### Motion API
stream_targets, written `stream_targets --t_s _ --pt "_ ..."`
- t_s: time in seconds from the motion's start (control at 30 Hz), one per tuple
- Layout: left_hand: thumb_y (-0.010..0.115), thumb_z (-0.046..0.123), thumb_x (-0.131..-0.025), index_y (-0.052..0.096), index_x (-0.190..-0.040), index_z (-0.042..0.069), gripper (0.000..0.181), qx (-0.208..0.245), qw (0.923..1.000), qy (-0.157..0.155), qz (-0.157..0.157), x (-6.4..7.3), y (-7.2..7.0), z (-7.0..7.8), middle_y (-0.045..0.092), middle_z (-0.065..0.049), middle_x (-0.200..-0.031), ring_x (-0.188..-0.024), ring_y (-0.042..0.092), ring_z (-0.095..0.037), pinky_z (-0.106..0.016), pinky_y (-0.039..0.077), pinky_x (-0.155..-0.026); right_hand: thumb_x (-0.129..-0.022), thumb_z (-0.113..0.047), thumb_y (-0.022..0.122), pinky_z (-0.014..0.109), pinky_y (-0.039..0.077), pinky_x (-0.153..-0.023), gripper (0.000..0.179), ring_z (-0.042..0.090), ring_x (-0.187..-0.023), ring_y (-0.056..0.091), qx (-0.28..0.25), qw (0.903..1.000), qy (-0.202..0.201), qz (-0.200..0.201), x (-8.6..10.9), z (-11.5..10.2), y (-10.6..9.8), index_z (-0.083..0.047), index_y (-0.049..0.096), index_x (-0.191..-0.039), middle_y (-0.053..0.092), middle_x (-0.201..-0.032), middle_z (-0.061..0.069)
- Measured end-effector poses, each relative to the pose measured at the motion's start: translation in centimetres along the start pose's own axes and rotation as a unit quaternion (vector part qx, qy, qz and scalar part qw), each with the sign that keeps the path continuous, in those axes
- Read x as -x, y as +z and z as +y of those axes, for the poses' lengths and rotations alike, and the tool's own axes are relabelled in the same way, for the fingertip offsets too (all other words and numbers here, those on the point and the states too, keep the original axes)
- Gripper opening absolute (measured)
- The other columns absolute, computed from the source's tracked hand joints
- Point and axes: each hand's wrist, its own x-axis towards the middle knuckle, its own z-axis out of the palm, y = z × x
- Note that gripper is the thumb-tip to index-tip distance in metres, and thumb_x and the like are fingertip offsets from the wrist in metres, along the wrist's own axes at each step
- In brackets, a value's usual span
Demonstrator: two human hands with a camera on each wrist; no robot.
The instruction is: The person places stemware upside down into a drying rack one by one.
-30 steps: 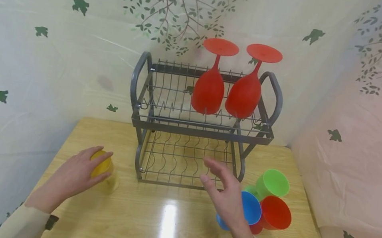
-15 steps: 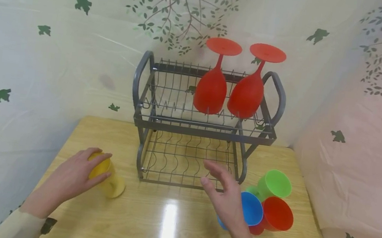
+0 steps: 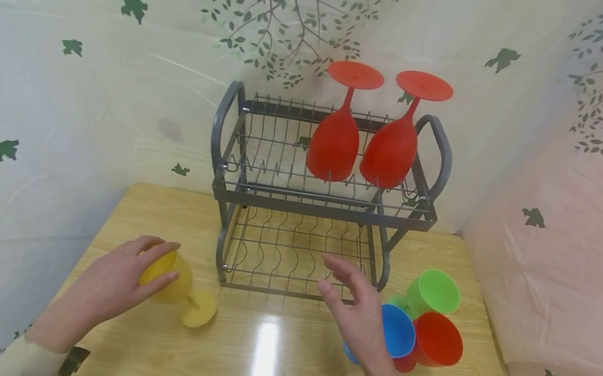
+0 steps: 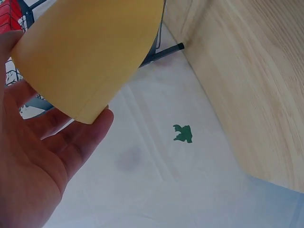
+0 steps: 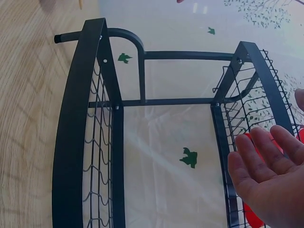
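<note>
A yellow goblet is in my left hand, fingers and thumb round the rim end of its bowl. It tilts, its round foot pointing right and toward me. The left wrist view shows the goblet's bowl close up, with fingertips at its rim. My right hand holds nothing; its fingers are loosely bent before the rack's right side, partly covering a blue cup. In the right wrist view the right hand is spread beside the rack.
A dark two-tier dish rack stands at the table's back. Two red goblets, one left and one right, sit upside down on its top tier. A green cup and a red cup stand at the right of the wooden table.
The yellow goblet has swung in my left hand, so its foot now points more to the right. The left hand has dropped slightly. My right hand has stayed nearly still.
</note>
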Motion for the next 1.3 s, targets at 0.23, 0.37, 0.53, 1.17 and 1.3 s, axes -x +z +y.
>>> stream_targets --t_s 0.23,0.37,0.53,1.17,1.3 --pt "0.067 0.043 -0.1 0.062 -0.141 0.013 0.051 0.031 0.9995 -0.005 0.01 0.1 0.0 0.5 0.063 -0.015 -0.132 -0.113 0.065 -0.041 -0.061 0.055 -0.089 -0.097 -0.015 0.073 0.031 0.053 -0.103 0.042 0.022 -0.124 0.063 0.002 1.0 0.001 0.003 0.1 0.0 0.0 -0.019 0.065 -0.138 0.067 -0.136 -0.001" --pt "0.068 0.039 -0.1 0.062 -0.141 0.013 0.049 0.057 0.9982 -0.004 0.021 0.1 -0.1 0.9 0.064 -0.015 -0.132 -0.113 0.065 -0.043 -0.064 0.054 -0.09 -0.098 -0.014 0.072 0.028 0.052 -0.103 0.041 0.023 -0.125 0.063 0.002 1.0 -0.005 0.002 0.1 0.1 0.0 -0.018 0.065 -0.138 0.067 -0.136 0.0" --pt "0.069 0.034 -0.1 0.061 -0.141 0.014 0.046 0.1 0.9944 -0.004 0.035 0.2 0.0 1.3 0.065 -0.013 -0.131 -0.109 0.068 -0.039 -0.061 0.056 -0.087 -0.098 -0.012 0.071 0.026 0.051 -0.103 0.041 0.024 -0.125 0.063 -0.001 0.9999 -0.015 -0.002 0.0 0.1 0.1 -0.016 0.064 -0.139 0.067 -0.137 0.002" --pt "0.065 0.017 -0.102 0.061 -0.141 0.009 0.04 0.262 0.9611 -0.019 0.084 -0.2 1.9 2.8 0.066 -0.012 -0.135 -0.112 0.068 -0.033 -0.04 0.063 -0.083 -0.098 -0.007 0.07 0.028 0.051 -0.105 0.042 0.022 -0.128 0.061 -0.027 0.9994 -0.021 0.001 0.1 0.5 0.2 -0.014 0.063 -0.139 0.065 -0.139 0.002" --pt "0.062 0.014 -0.102 0.06 -0.141 0.009 0.039 0.297 0.9492 -0.031 0.099 -0.2 2.4 3.4 0.065 -0.013 -0.138 -0.113 0.068 -0.035 -0.041 0.062 -0.083 -0.099 -0.007 0.069 0.027 0.05 -0.105 0.042 0.023 -0.128 0.062 -0.038 0.9992 -0.013 0.0 0.1 0.6 0.4 -0.013 0.063 -0.14 0.065 -0.139 0.003"
